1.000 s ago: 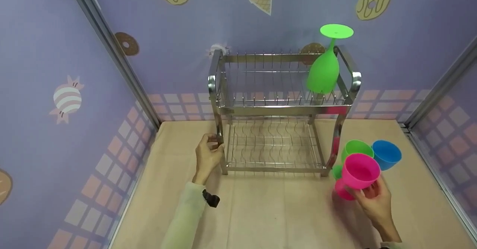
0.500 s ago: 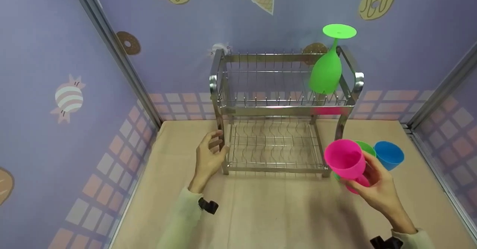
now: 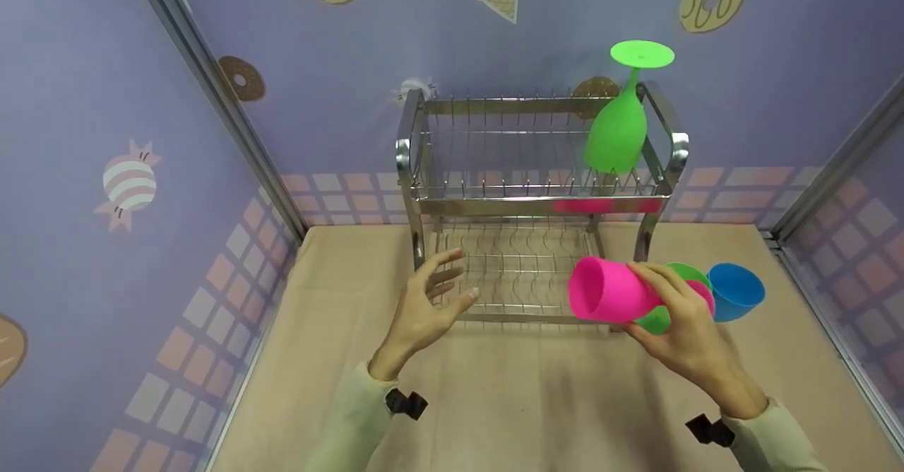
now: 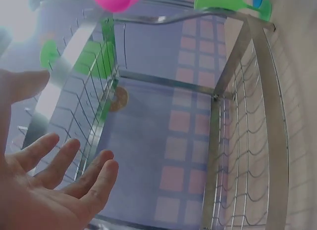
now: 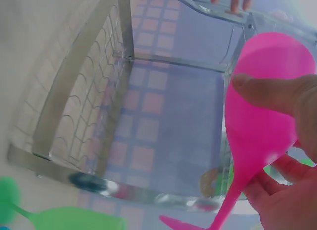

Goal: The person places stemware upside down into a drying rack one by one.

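My right hand (image 3: 681,331) holds a pink goblet (image 3: 611,292) tilted on its side, its mouth facing left, in front of the rack's lower right corner. The right wrist view shows the thumb along the pink bowl (image 5: 267,111) and fingers around its other side near the stem. My left hand (image 3: 424,309), fingers spread and holding nothing, is in front of the lower left of the metal dish rack (image 3: 494,207). A green goblet (image 3: 618,133) stands upside down on the rack's upper tier, at the right end.
Right of the rack, a blue goblet (image 3: 736,290) and another green goblet (image 3: 688,273), partly hidden behind my right hand and the pink goblet, stand on the table. The patterned back wall (image 3: 339,104) rises behind the rack.
My right hand has brought the pink goblet left and tipped it from upright onto its side. My left hand has come off the rack's left post and moved right, fingers spreading.
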Tool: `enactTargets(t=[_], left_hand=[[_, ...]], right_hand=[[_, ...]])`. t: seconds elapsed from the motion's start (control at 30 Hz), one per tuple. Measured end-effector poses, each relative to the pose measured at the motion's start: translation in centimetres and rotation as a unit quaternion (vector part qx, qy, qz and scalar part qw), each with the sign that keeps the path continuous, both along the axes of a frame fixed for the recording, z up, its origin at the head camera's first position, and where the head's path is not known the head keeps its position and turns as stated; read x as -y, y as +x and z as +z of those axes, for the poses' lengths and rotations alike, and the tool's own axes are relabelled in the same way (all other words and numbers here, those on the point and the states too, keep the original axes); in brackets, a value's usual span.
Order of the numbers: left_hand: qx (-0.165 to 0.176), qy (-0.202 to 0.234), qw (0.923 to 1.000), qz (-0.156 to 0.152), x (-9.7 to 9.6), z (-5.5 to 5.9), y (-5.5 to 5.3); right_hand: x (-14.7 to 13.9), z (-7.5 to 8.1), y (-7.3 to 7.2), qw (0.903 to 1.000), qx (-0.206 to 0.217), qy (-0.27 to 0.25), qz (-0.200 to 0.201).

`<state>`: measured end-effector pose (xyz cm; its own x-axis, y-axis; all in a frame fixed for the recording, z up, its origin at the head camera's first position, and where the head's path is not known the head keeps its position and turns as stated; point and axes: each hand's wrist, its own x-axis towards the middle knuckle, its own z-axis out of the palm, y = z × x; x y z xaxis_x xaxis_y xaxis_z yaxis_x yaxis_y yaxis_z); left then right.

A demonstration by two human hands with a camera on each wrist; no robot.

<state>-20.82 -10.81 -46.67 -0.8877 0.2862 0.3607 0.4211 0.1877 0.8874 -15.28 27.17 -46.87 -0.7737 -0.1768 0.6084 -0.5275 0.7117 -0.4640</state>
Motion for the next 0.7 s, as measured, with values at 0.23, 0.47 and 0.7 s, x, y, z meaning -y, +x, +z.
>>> enactTargets(t=[0.23,0.47,0.7], left_hand=[[0.000,-0.012,0.9996,-0.027,-2.1,0.1,0.5],[0.005,-0.019,0.9987,-0.048,-4.5,-0.3,0.7],[0.016,-0.018,0.9972,-0.071,-6.0,-1.0,1.3]], right_hand=[[1.3,0.4,-0.6,0.9979,-0.024,0.059,0.009],[2.7,0.1,-1.1,0.9959,-0.033,0.081,0.023],[4.5,-0.2,-1.2,0.9935,-0.028,0.103,0.040]])
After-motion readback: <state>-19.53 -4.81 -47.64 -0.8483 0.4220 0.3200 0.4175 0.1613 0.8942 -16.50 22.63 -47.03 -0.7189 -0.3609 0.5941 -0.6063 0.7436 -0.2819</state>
